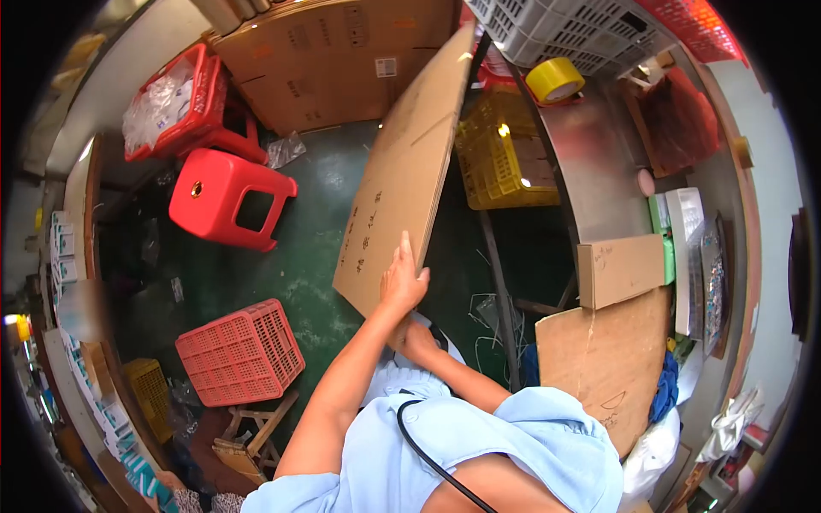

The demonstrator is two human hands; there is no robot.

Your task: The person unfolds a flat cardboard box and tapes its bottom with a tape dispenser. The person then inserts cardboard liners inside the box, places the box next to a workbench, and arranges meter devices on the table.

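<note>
- The left hand (404,278) rests at the right-hand edge of a big flat piece of cardboard (398,171), its fingers nearly straight against the printed face and the thumb near the edge; I cannot tell whether this grip pinches the sheet.
- The right hand (416,342) is at 5 o'clock from the left, near the bottom end of the cardboard; the left forearm partly covers it, so I cannot tell how its grip is set.
- The cardboard leans at a slant above the green floor (329,171), most of its length running from the grip toward 12 and 1 o'clock, its lower left corner at 9 o'clock.
- Around the left hand: a red stool (215,203) at 10 o'clock, a pink crate (235,355) at 8, and a yellow crate (505,192) at 1, beyond the cardboard's edge.
- A metal tabletop (594,175) runs at 2 o'clock, with a roll of yellow tape (540,79) near its far end.
- A small brown box (624,269) sits at 3 o'clock.
</note>
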